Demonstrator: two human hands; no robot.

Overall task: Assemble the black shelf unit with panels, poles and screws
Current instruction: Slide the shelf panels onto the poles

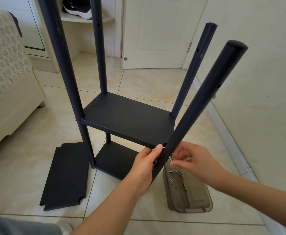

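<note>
Shelf unit (128, 119) stands on the floor, two panels fitted, four poles up. Near-right pole (205, 92) leans outward at the middle panel's corner. Left hand (147, 160): grip wrapped round that pole, thumb at the panel edge. Right hand (193, 160): grip pinching a small metal piece (170, 158), likely a hex key, beside the pole. Risk: the lean puts pole hole and panel out of line, so a screw may cross-thread or drop. Screw tray (194, 197) sits just below.
</note>
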